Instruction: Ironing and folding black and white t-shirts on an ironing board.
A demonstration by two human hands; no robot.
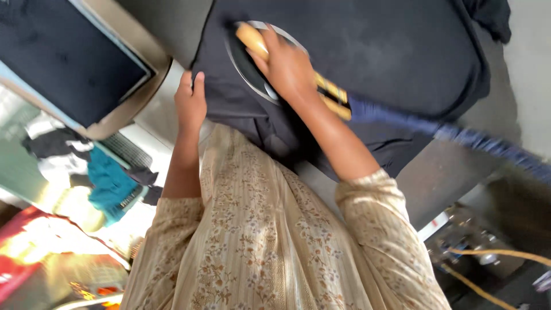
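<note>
A dark garment (379,51) lies spread over a grey ironing table (442,172). My right hand (287,66) grips the wooden handle of a steam iron (252,69) that rests flat on the garment. A blue braided cord (459,135) runs from the iron off to the right. My left hand (190,100) presses on the garment's near left edge, with the fingers curled over the cloth. My beige floral sleeves fill the bottom of the view.
A padded dark board (63,54) with a beige rim stands at the upper left. Below it lie heaped clothes, among them a teal piece (112,183). Yellow hoses (493,252) and metal fittings sit under the table at the lower right.
</note>
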